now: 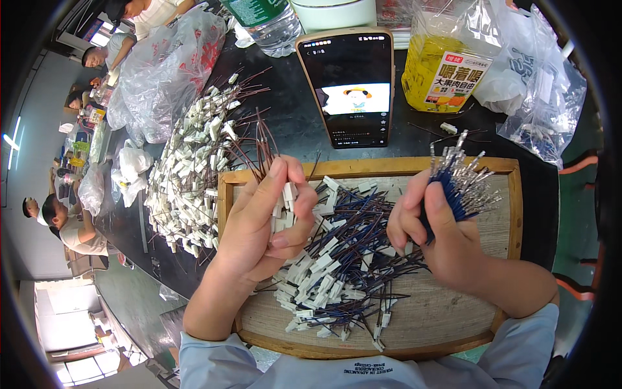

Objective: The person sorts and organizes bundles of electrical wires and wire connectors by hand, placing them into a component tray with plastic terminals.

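My left hand is closed round a few white connectors whose thin brown wires stick up past the thumb. My right hand grips a thick bundle of blue wires, their bare metal terminals fanning out at the upper right. Below and between both hands lies a heap of white connectors with blue and brown wires, on a wood-framed tray. To the left of the tray a larger pile of white connectors with brown wires covers part of the black table.
A phone with a lit screen stands upright behind the tray. Past it are a water bottle, a white tub, a yellow package and clear plastic bags. Another plastic bag sits back left. Several people are at the far left.
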`<state>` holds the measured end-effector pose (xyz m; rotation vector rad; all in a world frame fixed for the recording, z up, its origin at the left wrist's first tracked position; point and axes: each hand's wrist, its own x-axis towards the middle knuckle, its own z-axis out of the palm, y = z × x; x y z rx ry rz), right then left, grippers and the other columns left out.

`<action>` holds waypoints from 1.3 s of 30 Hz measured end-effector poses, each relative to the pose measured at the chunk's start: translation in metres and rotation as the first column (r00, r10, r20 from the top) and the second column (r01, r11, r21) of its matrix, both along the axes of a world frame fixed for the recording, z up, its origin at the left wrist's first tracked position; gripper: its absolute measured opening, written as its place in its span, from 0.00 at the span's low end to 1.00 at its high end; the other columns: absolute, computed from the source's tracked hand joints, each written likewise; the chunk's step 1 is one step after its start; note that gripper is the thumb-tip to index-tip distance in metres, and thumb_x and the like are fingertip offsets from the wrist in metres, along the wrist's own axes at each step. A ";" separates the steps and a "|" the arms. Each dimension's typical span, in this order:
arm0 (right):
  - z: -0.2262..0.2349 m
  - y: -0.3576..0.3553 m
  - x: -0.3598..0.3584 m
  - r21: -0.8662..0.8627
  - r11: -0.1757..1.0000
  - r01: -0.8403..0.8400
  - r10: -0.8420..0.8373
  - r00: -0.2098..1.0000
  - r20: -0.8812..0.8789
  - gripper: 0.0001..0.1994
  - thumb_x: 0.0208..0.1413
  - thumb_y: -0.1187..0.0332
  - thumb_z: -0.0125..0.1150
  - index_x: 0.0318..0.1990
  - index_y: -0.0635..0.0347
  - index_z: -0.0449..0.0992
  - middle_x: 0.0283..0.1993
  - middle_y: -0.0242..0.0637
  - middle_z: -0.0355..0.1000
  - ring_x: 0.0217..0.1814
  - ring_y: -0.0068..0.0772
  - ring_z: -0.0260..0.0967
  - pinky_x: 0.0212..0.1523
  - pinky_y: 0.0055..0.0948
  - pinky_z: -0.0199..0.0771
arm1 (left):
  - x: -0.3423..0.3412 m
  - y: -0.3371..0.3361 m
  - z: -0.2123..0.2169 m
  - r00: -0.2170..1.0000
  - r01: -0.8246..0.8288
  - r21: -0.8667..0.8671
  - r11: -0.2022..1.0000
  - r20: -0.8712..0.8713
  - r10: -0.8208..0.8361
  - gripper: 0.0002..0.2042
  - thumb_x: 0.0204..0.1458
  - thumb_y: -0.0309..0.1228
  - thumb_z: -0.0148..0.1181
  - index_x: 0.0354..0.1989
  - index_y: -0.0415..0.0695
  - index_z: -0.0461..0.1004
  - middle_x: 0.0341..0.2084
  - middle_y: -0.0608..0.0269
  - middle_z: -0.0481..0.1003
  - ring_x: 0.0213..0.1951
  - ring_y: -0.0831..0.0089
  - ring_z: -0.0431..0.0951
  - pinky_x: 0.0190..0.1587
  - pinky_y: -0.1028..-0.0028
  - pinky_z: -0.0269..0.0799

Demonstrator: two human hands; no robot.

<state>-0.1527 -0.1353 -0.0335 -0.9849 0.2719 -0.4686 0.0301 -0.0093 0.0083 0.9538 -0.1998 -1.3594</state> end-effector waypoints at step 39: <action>0.019 0.005 -0.011 -0.322 0.928 -0.187 0.127 0.972 -0.197 0.06 0.46 0.77 0.66 0.32 0.65 0.74 0.29 0.34 0.75 0.29 0.15 0.70 0.30 0.17 0.69 | -0.029 0.014 0.007 0.434 0.373 0.136 0.918 0.849 -0.302 0.09 0.50 0.18 0.55 0.38 0.39 0.63 0.31 0.64 0.68 0.34 0.80 0.67 0.41 0.79 0.63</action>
